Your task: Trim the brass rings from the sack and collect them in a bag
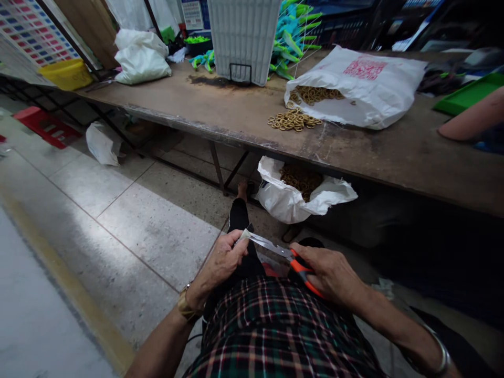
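My right hand (pixel 331 270) is wrapped round the orange and dark handles of a pair of scissors (pixel 271 245). The silver blades point left, towards my left hand (pixel 224 257). Thumb and fingers of my left hand are pinched together on a small pale piece (pixel 244 234) at the blade tips; what it is I cannot make out. Both hands are above my lap, in front of the checked shirt. Just beyond them, below the table edge, a white sack (pixel 289 202) stands open with brass-coloured rings (pixel 301 181) inside.
Across the front runs a long brown table (pixel 181 102). On it lie a white sack (pixel 378 89) spilling brass-coloured rings (pixel 293 121), a grey ribbed crate (pixel 244 42) and green-blue plastic pieces (pixel 295 31). Another person's arm (pixel 472 118) rests at right. A red stool (pixel 47 126) stands left.
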`<action>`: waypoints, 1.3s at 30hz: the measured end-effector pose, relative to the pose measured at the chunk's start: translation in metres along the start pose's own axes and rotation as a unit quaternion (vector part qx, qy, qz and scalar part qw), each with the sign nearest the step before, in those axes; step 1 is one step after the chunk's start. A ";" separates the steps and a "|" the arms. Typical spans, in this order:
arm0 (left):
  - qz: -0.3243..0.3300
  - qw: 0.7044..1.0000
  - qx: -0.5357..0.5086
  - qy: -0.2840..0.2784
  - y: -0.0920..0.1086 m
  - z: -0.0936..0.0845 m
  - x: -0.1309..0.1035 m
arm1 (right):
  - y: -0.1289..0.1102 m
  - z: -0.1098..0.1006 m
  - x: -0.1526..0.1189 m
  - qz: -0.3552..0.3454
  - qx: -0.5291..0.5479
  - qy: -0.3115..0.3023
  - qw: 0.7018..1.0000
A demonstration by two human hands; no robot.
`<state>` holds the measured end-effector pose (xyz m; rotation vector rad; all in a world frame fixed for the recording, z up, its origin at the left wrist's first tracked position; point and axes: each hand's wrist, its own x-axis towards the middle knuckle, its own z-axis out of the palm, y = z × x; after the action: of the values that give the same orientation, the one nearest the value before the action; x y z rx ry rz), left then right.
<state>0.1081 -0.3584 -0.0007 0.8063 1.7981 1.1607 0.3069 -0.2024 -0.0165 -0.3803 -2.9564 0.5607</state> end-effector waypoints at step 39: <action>0.010 1.000 -0.017 0.020 -0.008 0.008 -0.003 | -0.020 0.003 0.000 0.061 0.068 -0.078 0.993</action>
<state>0.1158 -0.3608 -0.0088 0.7864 1.8019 1.2259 0.3019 -0.2218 -0.0120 -0.5297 -3.0325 0.8380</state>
